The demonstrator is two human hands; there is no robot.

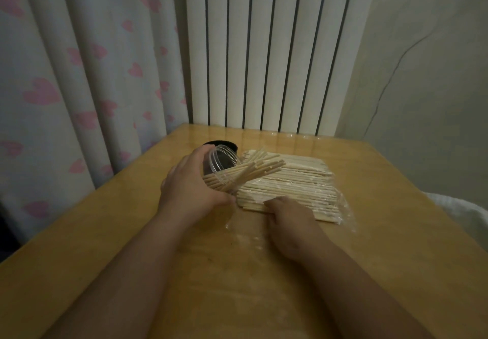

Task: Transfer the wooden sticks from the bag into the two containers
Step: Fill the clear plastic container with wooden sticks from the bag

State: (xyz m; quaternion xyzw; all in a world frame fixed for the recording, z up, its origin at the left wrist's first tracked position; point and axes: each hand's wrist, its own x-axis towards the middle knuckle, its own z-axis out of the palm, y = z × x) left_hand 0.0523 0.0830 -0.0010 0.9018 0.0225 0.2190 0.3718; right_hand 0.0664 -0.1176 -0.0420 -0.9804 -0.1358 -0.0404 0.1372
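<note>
My left hand (pixel 190 188) curls round the tilted clear plastic jar (pixel 220 159) holding pale wooden sticks (pixel 253 172) | my right hand (pixel 287 214) lies on the stick-filled clear plastic bag (pixel 343 206), I cannot tell its grip | black round container (pixel 219 143) just behind the jar

Base of the clear jar (pixel 221 163) hidden under the left hand (pixel 192 193); black container (pixel 227 145) behind shows rim only; right hand (pixel 287 217) fingertips unseen.

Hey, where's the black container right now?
In the head view, the black container stands on the table left of centre, right behind the tilted clear container the left hand grips, just left of the bag of sticks.
</note>
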